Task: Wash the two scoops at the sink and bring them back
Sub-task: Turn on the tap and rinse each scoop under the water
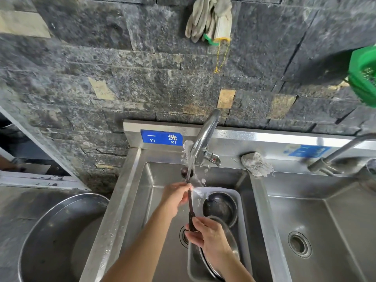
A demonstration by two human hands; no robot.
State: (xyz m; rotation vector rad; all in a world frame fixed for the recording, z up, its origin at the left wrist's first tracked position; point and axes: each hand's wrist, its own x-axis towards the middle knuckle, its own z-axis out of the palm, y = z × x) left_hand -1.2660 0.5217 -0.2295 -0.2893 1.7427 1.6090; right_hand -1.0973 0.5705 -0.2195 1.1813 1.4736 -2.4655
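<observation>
A dark long-handled scoop [190, 208] points away from me over the left sink basin [150, 180], its round bowl [184, 172] under the stream of water from the steel tap [205, 137]. My right hand [205, 234] grips the near end of the handle. My left hand [176, 195] pinches the handle farther up, close to the bowl, with water splashing over the fingers. I see only one scoop; whether a second one is held with it I cannot tell.
A grey plastic tub [243, 216] with steel bowls sits in the left basin. A second basin [325, 220] with its own tap [333, 157] lies right. A rag [256, 164] rests on the ledge. A large steel basin [59, 239] stands left. Gloves [211, 19] hang on the stone wall; a green basket [364, 76] at the right edge.
</observation>
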